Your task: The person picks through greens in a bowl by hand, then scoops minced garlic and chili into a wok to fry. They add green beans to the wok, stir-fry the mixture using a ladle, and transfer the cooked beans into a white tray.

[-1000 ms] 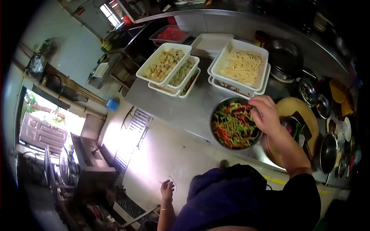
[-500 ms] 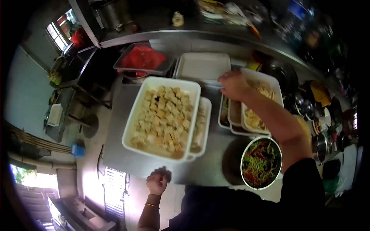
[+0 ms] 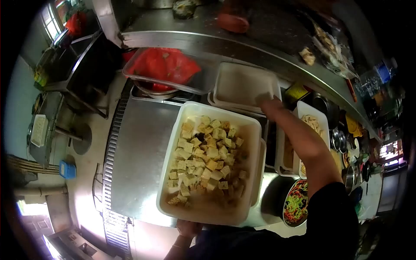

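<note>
My right hand [image 3: 268,103] is stretched far out across the tabletop [image 3: 138,151] and rests on the near right corner of the empty white tray [image 3: 240,84]. The fingers lie against its rim, but from here I cannot tell whether they grip it or only touch it. That tray sits at the back of the tabletop, just under the steel shelf [image 3: 208,41], and seems to lie on top of another of the same kind.

My left hand [image 3: 188,227] is low at the near edge of the tabletop, just below the big white tray [image 3: 170,158]. Most of it is hidden by that tray's rim, so I cannot tell whether it is spread or closed.

The big tray holds tofu cubes [image 3: 208,160] heaped toward its far end, and it is stacked on a second tray whose edge shows at the right. Left of the empty tray stands a clear box [image 3: 162,67] with something red inside. Under my right forearm are more white trays, one with pale strips [image 3: 314,123] in it. Nearer to me, by my elbow, sits a metal bowl [image 3: 296,203] of shredded vegetables in green, orange and dark colours. A yellow-topped jar [image 3: 297,92] stands just beyond my right hand.
</note>
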Demonstrator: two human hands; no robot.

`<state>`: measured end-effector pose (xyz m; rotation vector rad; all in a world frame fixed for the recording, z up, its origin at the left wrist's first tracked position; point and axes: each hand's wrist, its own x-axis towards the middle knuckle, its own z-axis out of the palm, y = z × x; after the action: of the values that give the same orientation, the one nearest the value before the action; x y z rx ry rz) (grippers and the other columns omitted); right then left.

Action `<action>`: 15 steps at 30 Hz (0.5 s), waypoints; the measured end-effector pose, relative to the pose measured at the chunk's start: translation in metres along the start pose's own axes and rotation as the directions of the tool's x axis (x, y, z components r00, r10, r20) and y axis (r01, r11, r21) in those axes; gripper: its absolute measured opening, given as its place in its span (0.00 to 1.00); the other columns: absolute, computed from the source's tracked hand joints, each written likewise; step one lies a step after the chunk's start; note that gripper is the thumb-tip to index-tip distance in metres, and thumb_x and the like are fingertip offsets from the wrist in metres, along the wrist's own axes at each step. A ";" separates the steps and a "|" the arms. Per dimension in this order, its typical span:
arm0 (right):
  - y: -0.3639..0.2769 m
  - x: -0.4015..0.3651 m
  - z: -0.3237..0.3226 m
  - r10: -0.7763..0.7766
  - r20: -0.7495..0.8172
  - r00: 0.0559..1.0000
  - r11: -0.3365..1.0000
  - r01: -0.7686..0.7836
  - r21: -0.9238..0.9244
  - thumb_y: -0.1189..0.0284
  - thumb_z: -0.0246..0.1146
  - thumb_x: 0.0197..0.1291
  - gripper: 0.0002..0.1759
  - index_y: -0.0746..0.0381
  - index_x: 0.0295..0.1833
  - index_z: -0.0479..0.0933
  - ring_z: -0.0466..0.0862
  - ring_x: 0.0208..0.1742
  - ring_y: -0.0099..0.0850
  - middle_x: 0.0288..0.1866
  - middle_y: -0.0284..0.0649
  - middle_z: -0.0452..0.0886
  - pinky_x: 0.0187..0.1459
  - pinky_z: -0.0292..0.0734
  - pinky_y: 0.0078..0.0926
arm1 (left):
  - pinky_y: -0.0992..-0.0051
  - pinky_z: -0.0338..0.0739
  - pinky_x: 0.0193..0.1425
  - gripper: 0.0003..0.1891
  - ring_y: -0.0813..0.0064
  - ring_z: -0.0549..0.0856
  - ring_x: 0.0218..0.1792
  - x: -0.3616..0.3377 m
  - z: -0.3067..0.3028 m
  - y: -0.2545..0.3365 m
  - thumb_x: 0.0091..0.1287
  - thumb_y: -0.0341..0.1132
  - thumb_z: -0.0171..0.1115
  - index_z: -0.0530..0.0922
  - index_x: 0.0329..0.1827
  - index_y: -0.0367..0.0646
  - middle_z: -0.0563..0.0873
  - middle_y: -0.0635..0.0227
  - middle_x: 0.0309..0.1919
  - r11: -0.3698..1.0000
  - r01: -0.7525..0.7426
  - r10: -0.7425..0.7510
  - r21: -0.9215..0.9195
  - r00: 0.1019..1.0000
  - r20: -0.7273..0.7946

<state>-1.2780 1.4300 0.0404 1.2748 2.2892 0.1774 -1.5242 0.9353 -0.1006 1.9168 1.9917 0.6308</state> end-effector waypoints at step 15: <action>0.065 -0.008 -0.060 0.034 -0.489 0.872 0.937 0.143 0.320 0.69 0.51 0.65 0.17 0.59 0.58 0.71 0.77 0.58 0.40 0.58 0.49 0.75 0.58 0.73 0.36 | 0.58 0.76 0.52 0.20 0.54 0.83 0.49 0.022 -0.039 0.011 0.56 0.44 0.66 0.82 0.52 0.50 0.84 0.61 0.49 0.961 -0.022 0.034 -0.276 0.999 0.041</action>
<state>-1.2550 1.4675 0.1181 1.4634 2.8919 0.0809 -1.5355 0.9532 -0.0598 1.7775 1.7470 0.8173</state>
